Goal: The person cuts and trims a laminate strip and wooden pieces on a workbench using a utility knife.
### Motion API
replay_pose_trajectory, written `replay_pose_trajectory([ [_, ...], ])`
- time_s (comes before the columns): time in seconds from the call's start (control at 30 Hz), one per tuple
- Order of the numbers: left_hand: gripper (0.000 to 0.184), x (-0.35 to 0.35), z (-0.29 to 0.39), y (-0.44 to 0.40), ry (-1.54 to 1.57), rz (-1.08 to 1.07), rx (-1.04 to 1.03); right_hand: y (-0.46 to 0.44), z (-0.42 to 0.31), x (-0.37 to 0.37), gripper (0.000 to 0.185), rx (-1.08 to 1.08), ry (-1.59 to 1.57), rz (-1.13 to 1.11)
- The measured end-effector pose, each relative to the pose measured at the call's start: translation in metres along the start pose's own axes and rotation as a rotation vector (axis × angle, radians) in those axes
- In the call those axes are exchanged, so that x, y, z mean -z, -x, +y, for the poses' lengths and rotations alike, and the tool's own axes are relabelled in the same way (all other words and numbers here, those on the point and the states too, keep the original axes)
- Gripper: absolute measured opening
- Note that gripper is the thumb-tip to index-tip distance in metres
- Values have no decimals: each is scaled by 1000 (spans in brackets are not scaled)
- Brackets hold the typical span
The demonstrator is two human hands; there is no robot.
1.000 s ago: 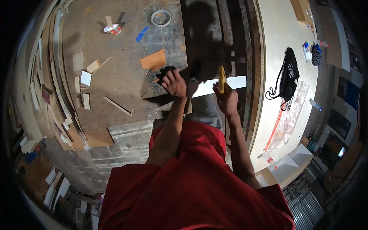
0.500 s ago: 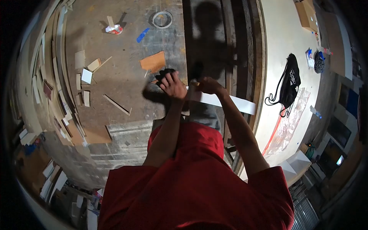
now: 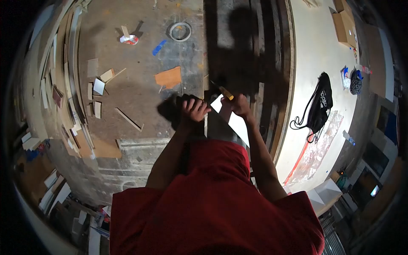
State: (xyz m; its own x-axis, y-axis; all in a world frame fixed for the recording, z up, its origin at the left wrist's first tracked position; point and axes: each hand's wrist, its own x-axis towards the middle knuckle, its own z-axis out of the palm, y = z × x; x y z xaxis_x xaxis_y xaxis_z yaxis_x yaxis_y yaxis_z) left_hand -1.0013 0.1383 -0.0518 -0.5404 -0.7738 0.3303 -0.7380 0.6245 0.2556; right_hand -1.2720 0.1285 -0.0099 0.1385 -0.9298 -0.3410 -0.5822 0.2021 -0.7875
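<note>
While the right hand closes its grip on a yellow-handled tool, the left hand bends at the worktop edge; what its grip holds, I cannot tell.
Flat and white, a strip slants below the right hand beside the scuffed worktop. A ragged orange-brown sheet lies past the left hand; beyond, a red-and-white tub has a wood piece standing in it.

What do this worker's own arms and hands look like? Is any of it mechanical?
Nothing mechanical: they're a person's. The left hand and right hand are ungloved, and the forearms are bare, with no cables or markings visible. The red shirt has wide, short sleeves.
</note>
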Motion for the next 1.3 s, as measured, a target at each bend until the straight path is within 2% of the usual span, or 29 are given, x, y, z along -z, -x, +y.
replay_pose_trajectory([
  [0.03,36,3,-2,5,-10,4,2,0,-9,4,24,-70,19,2],
  [0.1,44,11,-4,12,40,-27,-38,-2,-8,4,26,-71,-17,31],
  [0.13,58,19,-6,11,76,-64,-46,-5,-6,7,27,16,63,52],
  [0.17,58,24,-6,10,71,-60,-45,-7,-3,10,28,102,144,72],
  [0.23,72,31,-7,8,121,-216,-19,-12,3,17,29,86,63,124],
  [0.27,72,32,-9,6,118,-215,-17,-15,6,20,30,62,-20,178],
  [0.37,71,22,-17,15,229,-290,23,-26,-2,28,31,-8,51,281],
  [0.4,69,11,-20,25,547,-244,244,-30,-14,48,34,-105,-59,147],
  [0.47,66,21,-26,17,853,-184,472,-37,-31,59,36,-62,-40,206],
  [0.5,62,33,-30,11,524,-396,362,-39,-38,63,39,-29,-18,268],
  [0.53,58,45,-32,5,191,-598,247,-40,-61,76,41,-128,-98,191],
  [0.67,48,56,-51,26,370,-582,218,-52,-56,83,43,-102,-99,184],
  [0.73,36,75,-70,33,437,-291,856,-56,-54,83,43,-45,-108,202],
  [0.8,41,95,-132,33,396,64,870,-52,-62,86,43,-5,-125,239],
  [0.87,56,116,-218,38,99,194,874,-44,-78,92,41,-78,-62,223],
  [0.9,62,152,-239,12,139,75,1106,-42,-88,95,39,-147,13,209],
  [0.97,69,184,-261,-22,-463,-5,1190,-24,-109,90,33,-54,-11,319],
  [1.03,73,193,-272,-40,-669,7,1060,-20,-134,90,25,-91,-112,438],
  [1.07,70,185,-261,-40,-689,79,763,-22,-145,89,25,-68,-101,461],
  [1.1,62,160,-247,-42,-535,189,600,-17,-148,86,23,-113,-140,484],
  [1.17,37,183,-147,-98,353,89,402,-10,-144,80,21,-166,-170,520],
  [1.2,45,158,-102,-102,873,6,484,-10,-134,80,20,-126,-285,565],
  [1.23,55,153,-61,-117,868,-186,544,-7,-131,80,19,-82,-399,611],
  [1.27,64,133,-33,-120,851,-236,400,4,-155,76,18,-64,-566,665],
  [1.3,66,116,-6,-123,844,-262,326,12,-186,84,17,-73,-623,643],
])
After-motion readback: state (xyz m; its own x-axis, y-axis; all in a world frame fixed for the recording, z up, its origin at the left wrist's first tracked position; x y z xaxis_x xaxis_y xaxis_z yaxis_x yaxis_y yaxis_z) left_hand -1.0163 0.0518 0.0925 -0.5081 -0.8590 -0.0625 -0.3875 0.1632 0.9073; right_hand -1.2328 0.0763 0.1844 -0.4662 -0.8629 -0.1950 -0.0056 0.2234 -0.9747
